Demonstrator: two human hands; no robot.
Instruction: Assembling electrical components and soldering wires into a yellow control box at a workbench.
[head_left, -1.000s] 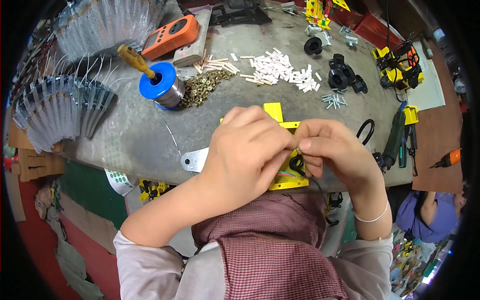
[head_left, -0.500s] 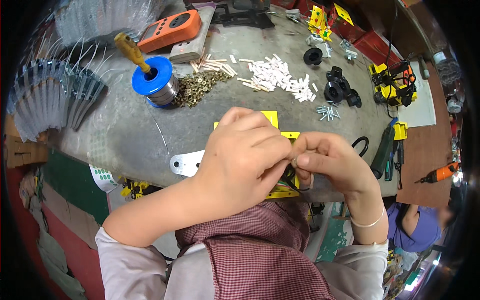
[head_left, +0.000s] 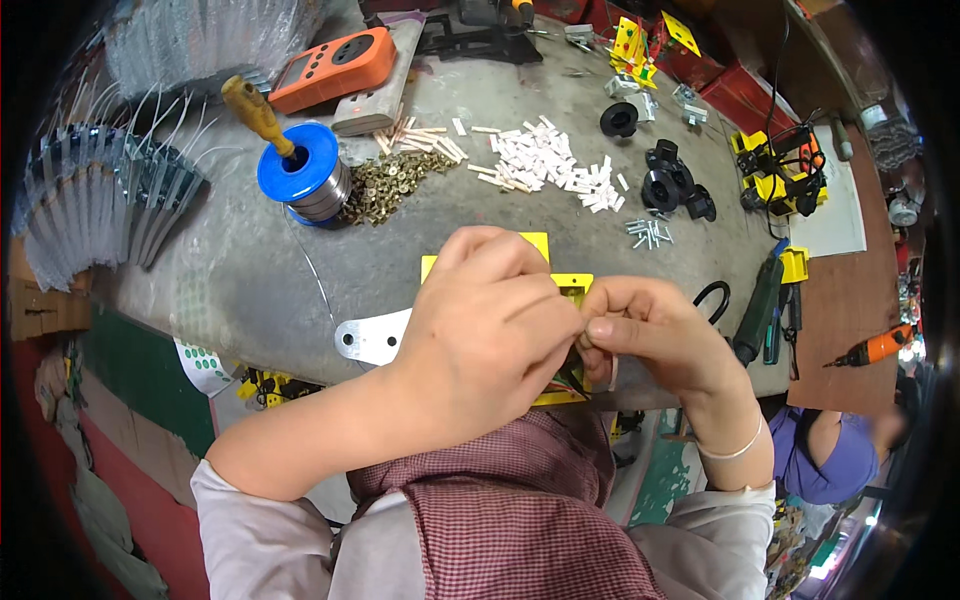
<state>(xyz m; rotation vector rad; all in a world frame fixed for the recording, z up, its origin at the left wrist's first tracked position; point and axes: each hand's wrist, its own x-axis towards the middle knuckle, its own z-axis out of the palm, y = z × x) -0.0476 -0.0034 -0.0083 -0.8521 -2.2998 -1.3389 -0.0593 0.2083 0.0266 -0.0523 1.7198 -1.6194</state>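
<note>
Yellow plastic identifies the part I work on: a flat yellow frame (head_left: 572, 285) at the near edge of the grey desk (head_left: 400, 260), mostly hidden under both hands, its long side running left to right. My left hand (head_left: 490, 330) covers it from above with fingers curled narrow, and my right hand (head_left: 655, 335) meets it at the frame's right end, fingertips (head_left: 600, 327) pinched together. Whatever they pinch is too small to tell; both hands are equally near.
</note>
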